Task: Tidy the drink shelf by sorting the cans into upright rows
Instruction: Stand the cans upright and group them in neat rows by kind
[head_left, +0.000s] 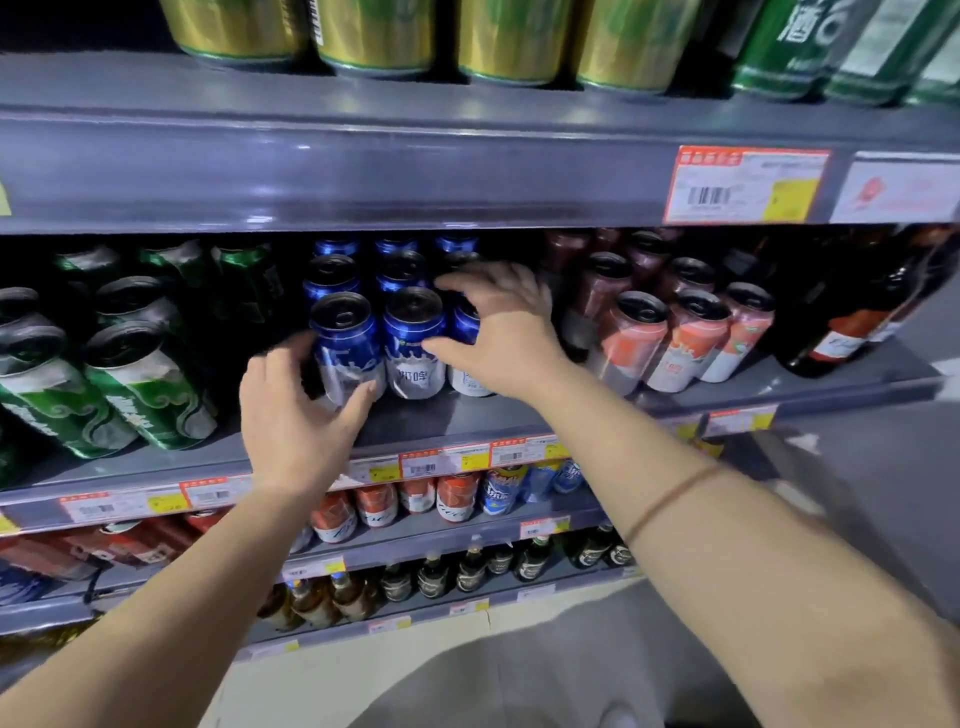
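While the left hand (298, 410) grips the front-left blue can (347, 345), the right hand (498, 332) clasps the front-right blue can (466, 338).

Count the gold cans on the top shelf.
4 gold cans, one row on the top shelf: leftmost, second, third, rightmost, beside the green cans. More may be hidden behind.
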